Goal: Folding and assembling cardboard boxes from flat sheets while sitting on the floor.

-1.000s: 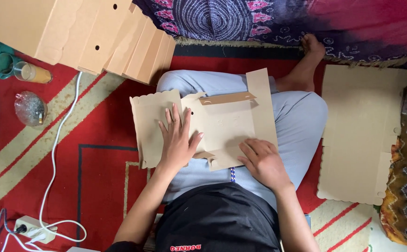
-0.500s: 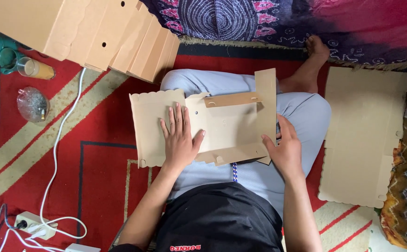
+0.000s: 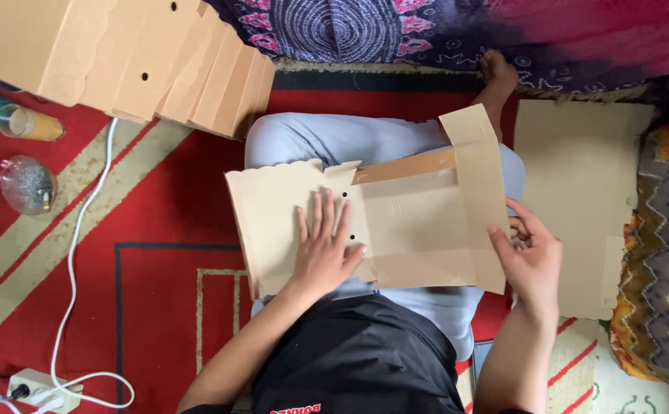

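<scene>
So a flat cardboard box blank [image 3: 419, 222] is laid across the lap, seen from the head cam. The left hand [image 3: 325, 249] is pressed flat on the left half of it, fingers spread and stretched out, nothing gripped, just palm down next to a couple of small punched holes. The right hand [image 3: 530, 257] is held at the right edge, fingers loosely curled and half open, thumb touching the upright side flap [image 3: 482, 195]; whether the flap is actually pinched can't be told from here.

Far left, a stack of folded cardboard boxes [image 3: 143, 57] is leaned in a row. A pile of flat cardboard sheets [image 3: 580, 176] is laid on the right, just beside the knee. On the red patterned rug [image 3: 158, 222], a white cable [image 3: 81, 230] is run down to a power strip [image 3: 31, 387] near left, and a glass jar [image 3: 28, 185] is left lying further out.
</scene>
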